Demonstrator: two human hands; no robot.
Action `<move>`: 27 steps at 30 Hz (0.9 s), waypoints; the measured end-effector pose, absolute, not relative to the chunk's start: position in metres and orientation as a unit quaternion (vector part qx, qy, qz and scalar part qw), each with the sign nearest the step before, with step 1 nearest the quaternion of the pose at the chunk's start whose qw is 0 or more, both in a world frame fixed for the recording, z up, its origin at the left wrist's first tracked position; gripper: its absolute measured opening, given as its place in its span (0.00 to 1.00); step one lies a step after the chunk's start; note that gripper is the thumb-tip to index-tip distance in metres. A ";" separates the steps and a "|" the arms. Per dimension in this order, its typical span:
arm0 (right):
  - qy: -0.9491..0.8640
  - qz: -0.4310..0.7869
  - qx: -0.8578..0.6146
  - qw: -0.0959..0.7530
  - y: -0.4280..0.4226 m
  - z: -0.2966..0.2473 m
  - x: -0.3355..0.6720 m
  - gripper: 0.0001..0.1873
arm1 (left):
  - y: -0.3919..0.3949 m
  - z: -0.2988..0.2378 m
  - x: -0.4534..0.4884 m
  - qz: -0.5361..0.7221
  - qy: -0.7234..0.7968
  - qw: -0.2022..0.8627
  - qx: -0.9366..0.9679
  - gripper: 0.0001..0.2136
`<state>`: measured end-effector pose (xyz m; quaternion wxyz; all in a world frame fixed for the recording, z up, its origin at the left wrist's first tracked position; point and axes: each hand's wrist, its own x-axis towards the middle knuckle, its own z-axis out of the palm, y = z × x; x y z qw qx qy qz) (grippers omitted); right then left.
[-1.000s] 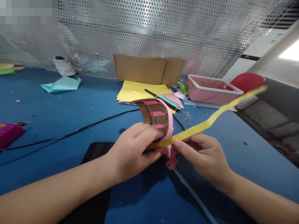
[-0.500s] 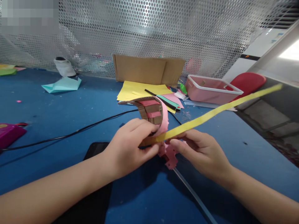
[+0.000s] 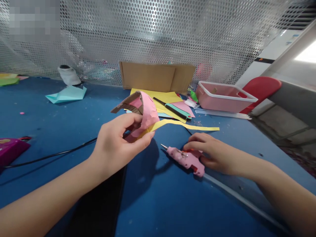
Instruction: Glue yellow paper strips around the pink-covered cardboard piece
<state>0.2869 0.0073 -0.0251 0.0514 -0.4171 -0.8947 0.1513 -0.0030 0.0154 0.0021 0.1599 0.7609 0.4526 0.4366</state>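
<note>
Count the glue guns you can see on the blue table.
1. The pink glue gun lies on the blue table under the right hand, nozzle pointing left. Others may be hidden behind the cardboard.

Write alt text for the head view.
The left hand holds up a curved cardboard piece faced with pink paper, a yellow paper strip trailing from it, while the right hand rests on a pink glue gun lying on the blue table.
</note>
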 end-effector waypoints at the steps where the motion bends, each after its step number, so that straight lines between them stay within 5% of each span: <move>1: -0.897 0.146 -0.415 0.043 0.014 -0.025 0.294 0.26 | 0.015 0.003 -0.003 0.434 0.452 0.157 0.763 0.06; 9: -0.911 0.079 -0.405 -0.001 0.039 0.000 0.328 0.21 | 0.009 0.005 -0.003 0.393 0.478 0.143 0.772 0.06; 13: -0.844 0.121 -0.507 0.130 0.003 0.017 0.284 0.16 | 0.005 0.000 -0.001 0.382 0.461 0.134 0.790 0.07; 18: -0.743 0.350 -0.510 0.255 -0.030 0.013 0.224 0.20 | -0.003 -0.010 0.003 0.376 0.431 0.126 0.811 0.07; 23: -0.681 0.365 -0.463 0.435 -0.029 0.002 0.214 0.12 | -0.010 -0.017 0.008 0.381 0.361 0.095 0.846 0.05; 27: -0.662 0.340 -0.501 0.441 -0.032 -0.005 0.215 0.13 | -0.014 -0.019 0.014 0.385 0.337 0.095 0.854 0.05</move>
